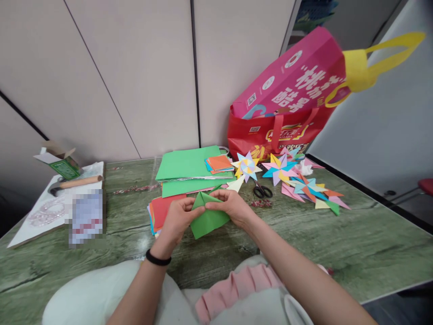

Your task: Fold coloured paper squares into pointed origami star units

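A partly folded green paper [209,222] is held between my two hands above the table. My left hand [179,215] pinches its left side near the upper point, and a black band circles that wrist. On the other side, my right hand [233,205] grips the upper right edge, its thumb close to my left thumb at the middle crease. Just left of the paper lies a stack of coloured sheets with a red one [164,211] on top. Behind my hands are large green sheets [187,163] and a small stack topped with orange [219,163].
Folded paper stars [248,166] and black scissors [263,190] lie to the right. Red [257,131] and pink [291,76] bags stand behind them. At the left, a white board [40,221] bears a hammer [79,182], beside a small green box [66,167].
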`<state>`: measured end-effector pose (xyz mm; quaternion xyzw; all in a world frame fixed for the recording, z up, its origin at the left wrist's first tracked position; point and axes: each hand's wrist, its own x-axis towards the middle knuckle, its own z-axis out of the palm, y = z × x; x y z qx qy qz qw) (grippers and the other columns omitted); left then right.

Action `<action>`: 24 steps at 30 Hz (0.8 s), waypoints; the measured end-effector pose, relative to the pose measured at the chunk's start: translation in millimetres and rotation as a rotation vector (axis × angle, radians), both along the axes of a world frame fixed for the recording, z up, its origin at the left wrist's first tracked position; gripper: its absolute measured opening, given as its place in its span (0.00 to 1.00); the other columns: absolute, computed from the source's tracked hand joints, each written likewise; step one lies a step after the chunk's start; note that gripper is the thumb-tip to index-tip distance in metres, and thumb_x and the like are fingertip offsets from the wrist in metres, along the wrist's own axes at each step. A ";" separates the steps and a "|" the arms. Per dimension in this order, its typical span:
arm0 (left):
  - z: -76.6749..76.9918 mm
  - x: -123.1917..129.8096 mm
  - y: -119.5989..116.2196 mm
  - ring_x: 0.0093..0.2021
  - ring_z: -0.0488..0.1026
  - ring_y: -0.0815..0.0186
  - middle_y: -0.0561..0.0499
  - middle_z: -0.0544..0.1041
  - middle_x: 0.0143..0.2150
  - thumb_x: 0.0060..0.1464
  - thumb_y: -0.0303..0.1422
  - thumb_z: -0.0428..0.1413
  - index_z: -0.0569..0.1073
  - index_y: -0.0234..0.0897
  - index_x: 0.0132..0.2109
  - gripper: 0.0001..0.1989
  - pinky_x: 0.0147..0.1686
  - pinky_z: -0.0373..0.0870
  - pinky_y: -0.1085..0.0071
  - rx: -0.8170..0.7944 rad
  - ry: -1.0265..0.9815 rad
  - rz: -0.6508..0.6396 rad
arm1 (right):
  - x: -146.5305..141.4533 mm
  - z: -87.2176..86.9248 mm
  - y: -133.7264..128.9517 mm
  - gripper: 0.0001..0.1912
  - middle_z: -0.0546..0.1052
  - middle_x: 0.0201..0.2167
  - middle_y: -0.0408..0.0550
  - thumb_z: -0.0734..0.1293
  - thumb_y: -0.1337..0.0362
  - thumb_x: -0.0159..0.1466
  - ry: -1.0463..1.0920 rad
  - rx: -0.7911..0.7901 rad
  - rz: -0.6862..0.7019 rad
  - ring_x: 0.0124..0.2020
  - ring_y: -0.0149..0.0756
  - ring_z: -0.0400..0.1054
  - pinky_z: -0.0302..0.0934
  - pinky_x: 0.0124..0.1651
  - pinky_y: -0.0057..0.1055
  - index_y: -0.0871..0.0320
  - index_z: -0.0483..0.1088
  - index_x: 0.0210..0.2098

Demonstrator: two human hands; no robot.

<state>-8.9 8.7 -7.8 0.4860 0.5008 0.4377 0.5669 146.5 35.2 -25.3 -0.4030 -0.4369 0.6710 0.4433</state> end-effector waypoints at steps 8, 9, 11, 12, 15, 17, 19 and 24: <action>0.0 4.7 -2.0 0.30 0.75 0.60 0.45 0.80 0.32 0.35 0.38 0.64 0.77 0.30 0.36 0.19 0.30 0.70 0.69 0.007 0.012 0.042 | 0.1 0.6 -0.8 0.19 0.75 0.22 0.40 0.77 0.63 0.34 0.008 -0.025 0.048 0.20 0.28 0.66 0.60 0.26 0.26 0.60 0.71 0.25; 0.5 4.5 -2.0 0.30 0.75 0.60 0.45 0.80 0.31 0.34 0.38 0.64 0.77 0.30 0.35 0.19 0.30 0.70 0.68 0.004 0.007 0.056 | 0.2 0.3 -0.7 0.19 0.75 0.23 0.41 0.77 0.62 0.35 0.012 -0.016 0.061 0.21 0.28 0.67 0.60 0.27 0.26 0.60 0.72 0.26; 1.8 3.4 -1.8 0.29 0.75 0.60 0.46 0.80 0.29 0.32 0.38 0.65 0.77 0.30 0.34 0.19 0.29 0.70 0.69 0.004 -0.007 0.078 | 0.3 -0.6 -0.1 0.17 0.76 0.23 0.42 0.76 0.60 0.38 0.014 0.006 0.073 0.22 0.28 0.67 0.60 0.28 0.26 0.60 0.72 0.26; 2.4 2.6 -1.6 0.28 0.75 0.60 0.47 0.80 0.29 0.32 0.37 0.66 0.77 0.30 0.34 0.20 0.29 0.70 0.69 0.005 -0.014 0.085 | 0.3 -1.0 0.3 0.17 0.76 0.23 0.42 0.75 0.59 0.40 0.010 0.016 0.068 0.22 0.28 0.67 0.60 0.28 0.26 0.60 0.72 0.26; 3.0 0.5 -1.0 0.27 0.75 0.61 0.48 0.79 0.27 0.31 0.36 0.66 0.78 0.31 0.34 0.19 0.29 0.70 0.69 -0.013 -0.017 0.080 | 0.3 -1.8 1.7 0.16 0.75 0.22 0.42 0.75 0.58 0.40 -0.035 0.049 0.025 0.21 0.28 0.66 0.60 0.26 0.26 0.60 0.72 0.26; 2.2 -0.2 -0.7 0.28 0.75 0.61 0.48 0.79 0.26 0.33 0.37 0.65 0.78 0.31 0.35 0.19 0.29 0.70 0.70 -0.027 -0.023 0.069 | 0.4 -1.6 2.3 0.17 0.75 0.22 0.41 0.75 0.59 0.39 -0.065 0.069 -0.012 0.21 0.27 0.65 0.59 0.25 0.25 0.60 0.72 0.26; 1.0 -0.3 -0.5 0.28 0.76 0.61 0.48 0.80 0.27 0.35 0.37 0.64 0.78 0.32 0.35 0.18 0.29 0.70 0.70 -0.030 -0.036 0.054 | 0.5 -1.0 2.5 0.17 0.74 0.21 0.41 0.75 0.60 0.38 -0.077 0.084 -0.041 0.21 0.27 0.65 0.59 0.25 0.25 0.61 0.72 0.25; -1.0 0.2 0.2 0.29 0.76 0.60 0.48 0.80 0.28 0.35 0.39 0.64 0.78 0.32 0.35 0.18 0.29 0.70 0.69 -0.024 -0.054 0.041 | 0.8 0.8 1.9 0.18 0.74 0.21 0.42 0.76 0.60 0.37 -0.073 0.087 -0.050 0.21 0.28 0.65 0.59 0.25 0.26 0.61 0.72 0.25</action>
